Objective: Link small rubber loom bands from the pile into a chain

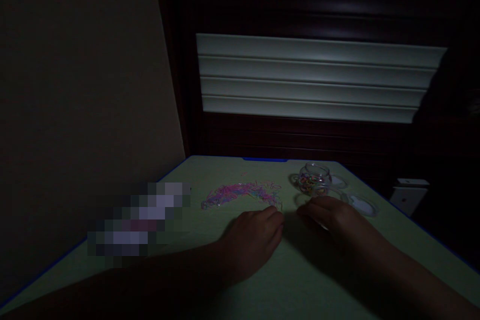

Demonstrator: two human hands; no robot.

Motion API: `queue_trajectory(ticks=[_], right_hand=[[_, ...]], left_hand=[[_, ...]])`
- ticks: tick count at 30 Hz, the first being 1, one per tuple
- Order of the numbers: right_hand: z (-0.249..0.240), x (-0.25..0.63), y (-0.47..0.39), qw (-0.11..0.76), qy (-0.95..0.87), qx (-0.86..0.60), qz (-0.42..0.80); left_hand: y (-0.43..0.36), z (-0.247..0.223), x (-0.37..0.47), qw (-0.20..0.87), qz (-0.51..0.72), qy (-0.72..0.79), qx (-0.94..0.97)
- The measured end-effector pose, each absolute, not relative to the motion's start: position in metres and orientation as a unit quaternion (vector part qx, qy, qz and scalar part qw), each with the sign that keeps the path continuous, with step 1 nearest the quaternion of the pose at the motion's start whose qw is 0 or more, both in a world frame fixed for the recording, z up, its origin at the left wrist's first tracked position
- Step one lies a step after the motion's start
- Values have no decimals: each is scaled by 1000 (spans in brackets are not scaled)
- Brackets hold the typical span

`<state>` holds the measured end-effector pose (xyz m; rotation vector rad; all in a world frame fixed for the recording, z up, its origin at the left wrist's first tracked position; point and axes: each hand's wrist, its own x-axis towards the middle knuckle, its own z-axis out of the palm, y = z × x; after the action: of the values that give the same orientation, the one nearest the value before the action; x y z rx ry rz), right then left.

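Note:
A loose pile of small pink, purple and bluish rubber bands lies spread on the table. Just in front of its right end is my left hand, palm down with the fingers curled together. Whatever it may pinch is hidden and dark. To the right, my right hand hovers low over the table, thumb and fingers drawn together; I cannot see what is between them. Behind it stands a clear jar holding multicoloured bands. A second clear container is partly covered by my right hand.
Two round clear lids, one nearer and one farther, lie at the right. A blurred-out item rests at the table's left. The pale green table has a blue edge. A white box stands beyond its right side.

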<state>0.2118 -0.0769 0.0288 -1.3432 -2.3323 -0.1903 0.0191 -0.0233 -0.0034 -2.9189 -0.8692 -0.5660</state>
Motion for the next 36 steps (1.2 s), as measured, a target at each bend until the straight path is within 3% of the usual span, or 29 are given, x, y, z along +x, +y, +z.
queue_trajectory(ticks=[5, 9, 16, 26, 36], right_hand=[[28, 215, -74, 217, -831, -493, -143], [36, 219, -77, 175, -796, -527, -241], [49, 228, -83, 118, -720, -611, -307], [48, 231, -82, 64, -687, -659, -298], [45, 233, -79, 84, -703, -649, -280]], left_hand=[[-24, -4, 19, 22, -181, -276, -943], [-25, -4, 18, 17, -181, -273, -945], [-23, -3, 18, 12, -173, -278, -945], [-22, -4, 17, 13, -174, -279, -944], [-24, -3, 17, 12, -175, -273, -946]])
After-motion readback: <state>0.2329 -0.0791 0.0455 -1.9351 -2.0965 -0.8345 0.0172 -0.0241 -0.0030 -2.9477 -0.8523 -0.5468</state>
